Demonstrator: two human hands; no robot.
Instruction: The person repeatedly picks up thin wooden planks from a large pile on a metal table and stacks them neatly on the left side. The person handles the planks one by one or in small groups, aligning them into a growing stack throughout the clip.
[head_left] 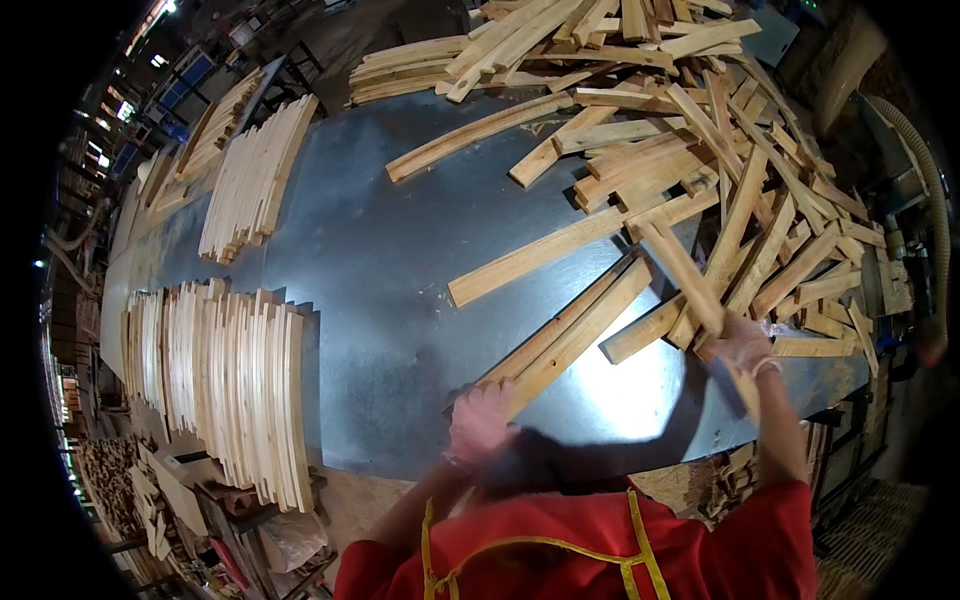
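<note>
At the near edge of the metal-topped table (390,370), my left hand (482,420) is closed round the near ends of two wooden slats (584,338). They lie side by side and slant away to the right. Farther right, my right hand (742,345) grips another wooden slat (688,278), whose far end reaches toward the tips of the left-hand pair. Its near end, below my hand, is blurred. Both hands seem to wear thin pale gloves. A single loose slat (535,255) lies beyond the pair.
A large jumbled heap of wooden slats (650,165) covers the table's far right. Neat rows of slats stand at the left, one row (220,385) near and another (258,175) farther off. A ribbed hose (925,190) hangs at the right.
</note>
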